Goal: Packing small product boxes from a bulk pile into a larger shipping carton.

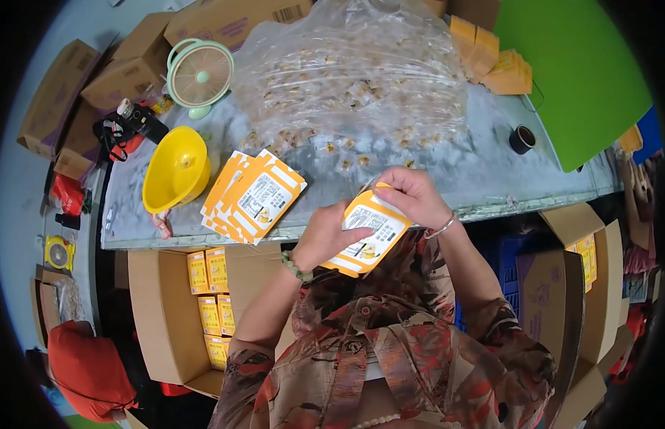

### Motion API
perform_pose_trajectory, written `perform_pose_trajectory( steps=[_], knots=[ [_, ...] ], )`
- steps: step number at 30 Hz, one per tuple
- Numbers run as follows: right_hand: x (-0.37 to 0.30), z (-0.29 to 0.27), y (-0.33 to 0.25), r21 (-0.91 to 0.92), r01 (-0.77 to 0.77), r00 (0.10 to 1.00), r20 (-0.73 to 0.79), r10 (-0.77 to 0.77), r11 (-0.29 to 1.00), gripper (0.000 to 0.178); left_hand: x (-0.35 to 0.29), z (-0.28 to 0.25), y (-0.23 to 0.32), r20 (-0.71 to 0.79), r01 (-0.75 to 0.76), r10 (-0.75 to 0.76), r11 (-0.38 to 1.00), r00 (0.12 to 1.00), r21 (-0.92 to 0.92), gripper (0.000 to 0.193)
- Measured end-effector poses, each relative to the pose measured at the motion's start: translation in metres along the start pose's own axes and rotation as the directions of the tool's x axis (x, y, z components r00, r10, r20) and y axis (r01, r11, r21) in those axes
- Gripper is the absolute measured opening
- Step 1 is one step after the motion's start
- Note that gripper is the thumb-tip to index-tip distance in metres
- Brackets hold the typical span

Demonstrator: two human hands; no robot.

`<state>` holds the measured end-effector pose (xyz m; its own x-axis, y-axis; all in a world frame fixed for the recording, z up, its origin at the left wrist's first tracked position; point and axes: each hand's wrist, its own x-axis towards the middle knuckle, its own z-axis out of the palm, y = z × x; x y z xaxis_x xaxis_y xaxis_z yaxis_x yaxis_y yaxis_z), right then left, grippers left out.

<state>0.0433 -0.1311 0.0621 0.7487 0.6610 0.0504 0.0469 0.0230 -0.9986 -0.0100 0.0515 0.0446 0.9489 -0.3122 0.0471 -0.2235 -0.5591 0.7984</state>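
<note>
Over the table's front edge I hold a flat orange-and-white folding carton (375, 227) with printing and a picture on its face. My left hand (324, 237) grips its left side, the thumb lying across the printed panel. At the carton's upper end my right hand (417, 199) pinches the edge between thumb and fingers. A fanned stack of similar flat cartons (268, 191) lies on the table left of my hands. Beyond my hands, a few small clear sachets (347, 163) are scattered in front of a large clear plastic bag (354, 79) full of them.
A yellow basin (176, 168) and a pale green fan (200, 75) stand at the left. A dark cup (522, 139) is at the right, near a green board (568, 71). Open cardboard boxes (161, 322) holding yellow cartons flank me below the table. Someone in red (89, 372) is at lower left.
</note>
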Motion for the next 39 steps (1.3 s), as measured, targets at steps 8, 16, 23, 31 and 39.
perform_pose_trajectory(
  steps=[8, 16, 23, 31, 39],
  knots=[
    [0.003, 0.026, 0.041, -0.411, 0.132, 0.824, -0.46, -0.33, 0.902, 0.058, -0.003, 0.012, -0.007, -0.533, -0.227, -0.039, 0.877, 0.845, -0.423, 0.055],
    [0.005, 0.042, 0.06, 0.121, 0.174, 0.932, -0.342, -0.123, 0.977, 0.029, -0.015, 0.011, -0.015, -0.464, -0.097, -0.181, 0.852, 0.867, -0.515, 0.039],
    [0.005, 0.05, 0.048, 0.078, 0.242, 0.896, -0.4, -0.192, 0.967, 0.022, -0.022, 0.006, -0.021, -0.267, 0.044, -0.334, 0.693, 0.904, -0.719, 0.035],
    [-0.001, 0.031, 0.035, -0.256, 0.326, 0.894, -0.229, -0.385, 0.91, 0.023, -0.029, -0.018, -0.006, -0.268, -0.158, 0.082, 0.949, 0.96, -0.274, 0.028],
    [0.01, 0.036, 0.045, -0.239, 0.309, 0.908, -0.212, -0.36, 0.921, 0.016, -0.037, -0.009, -0.022, -0.256, -0.026, -0.111, 0.877, 0.96, -0.48, 0.016]
  ],
)
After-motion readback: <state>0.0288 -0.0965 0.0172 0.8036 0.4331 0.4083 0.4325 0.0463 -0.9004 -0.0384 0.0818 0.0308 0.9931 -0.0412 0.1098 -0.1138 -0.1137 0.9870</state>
